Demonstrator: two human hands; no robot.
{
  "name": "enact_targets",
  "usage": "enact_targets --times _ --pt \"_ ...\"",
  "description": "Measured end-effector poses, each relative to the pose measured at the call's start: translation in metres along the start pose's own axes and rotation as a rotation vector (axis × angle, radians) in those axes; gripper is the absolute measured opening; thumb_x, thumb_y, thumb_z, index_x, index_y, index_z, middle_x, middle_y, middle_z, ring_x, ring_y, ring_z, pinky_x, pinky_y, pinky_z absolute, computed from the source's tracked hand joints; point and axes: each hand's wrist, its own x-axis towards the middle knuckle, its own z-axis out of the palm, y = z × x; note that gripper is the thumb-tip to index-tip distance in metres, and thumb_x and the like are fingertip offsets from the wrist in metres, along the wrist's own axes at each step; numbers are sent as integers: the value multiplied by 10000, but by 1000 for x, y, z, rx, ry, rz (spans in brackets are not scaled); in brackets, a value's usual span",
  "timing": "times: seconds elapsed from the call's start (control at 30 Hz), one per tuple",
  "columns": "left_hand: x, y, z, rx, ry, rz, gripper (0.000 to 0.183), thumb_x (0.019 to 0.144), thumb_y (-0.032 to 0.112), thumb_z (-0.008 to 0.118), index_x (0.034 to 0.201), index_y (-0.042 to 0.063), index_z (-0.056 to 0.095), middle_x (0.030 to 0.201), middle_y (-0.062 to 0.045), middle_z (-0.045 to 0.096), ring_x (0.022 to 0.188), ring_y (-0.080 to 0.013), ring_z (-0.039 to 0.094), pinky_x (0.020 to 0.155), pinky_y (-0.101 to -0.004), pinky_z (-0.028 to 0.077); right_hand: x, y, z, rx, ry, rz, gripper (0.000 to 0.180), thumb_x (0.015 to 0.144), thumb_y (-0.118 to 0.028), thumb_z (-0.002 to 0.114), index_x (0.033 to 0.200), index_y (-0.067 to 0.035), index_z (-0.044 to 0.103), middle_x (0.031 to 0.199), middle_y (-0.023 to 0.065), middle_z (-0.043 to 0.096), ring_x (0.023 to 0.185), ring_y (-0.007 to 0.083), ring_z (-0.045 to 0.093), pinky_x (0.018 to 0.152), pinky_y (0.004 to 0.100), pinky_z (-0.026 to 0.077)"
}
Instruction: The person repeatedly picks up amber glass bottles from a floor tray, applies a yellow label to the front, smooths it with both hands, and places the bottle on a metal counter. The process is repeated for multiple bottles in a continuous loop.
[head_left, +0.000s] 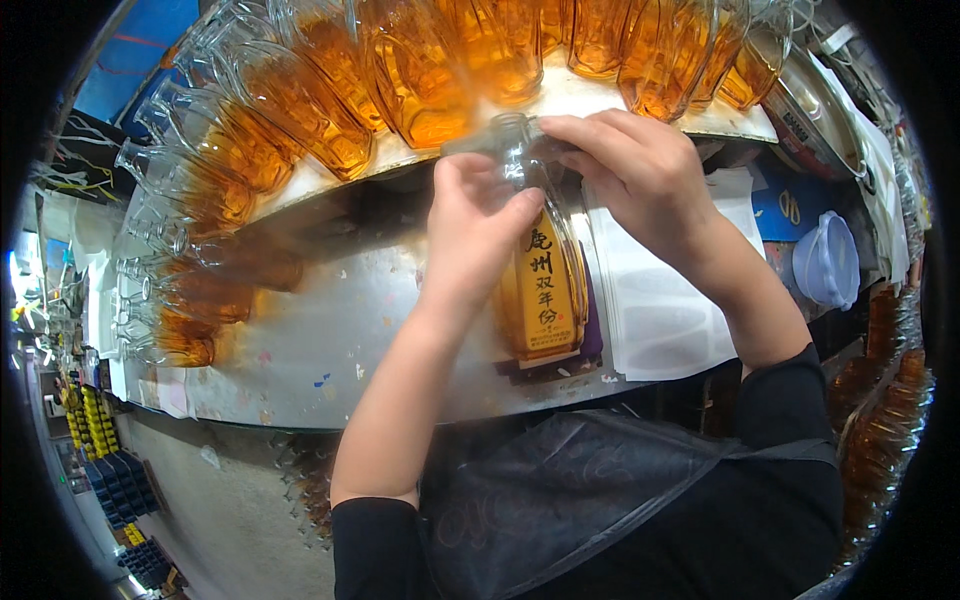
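Observation:
A glass bottle (551, 300) of amber liquid, with a gold label bearing dark writing, rests on a dark purple cloth (592, 330) on the metal worktable. My left hand (480, 210) grips its clear neck (514, 154), the thumb pressed at the shoulder. On the other side my right hand (637, 165) has its thumb and fingers bent close to the neck. Blur around the neck hides whether the right fingers pinch something thin there. Beside the bottle lies a stack of white sheets (667, 315) with faint rounded outlines, partly under my right forearm.
Several amber-filled glass bottles (420, 97) line a raised white shelf (574, 97) behind my hands. More bottles (187, 341) stand at the table's left end. On the right are a lilac plastic basin (826, 260) and a round metal pan (817, 112). The metal tabletop (337, 337) bears scraps.

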Motion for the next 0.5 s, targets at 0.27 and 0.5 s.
enact_targets --times 0.27,0.5 --pt "8 -1 3 105 122 -78 463 908 117 814 1222 9 491 1074 -62 618 957 -123 597 882 -282 505 -9 -66 -25 226 -65 -261 336 845 17 765 1179 -13 736 926 106 761 760 248 746 664 345 617" --pt "-1 25 4 -141 69 -73 477 1001 179 742 1357 -5 484 1088 -56 626 976 -134 600 919 -313 502 14 -59 -23 91 99 -408 275 860 -55 749 1133 -25 747 1010 144 746 863 280 758 742 362 634"
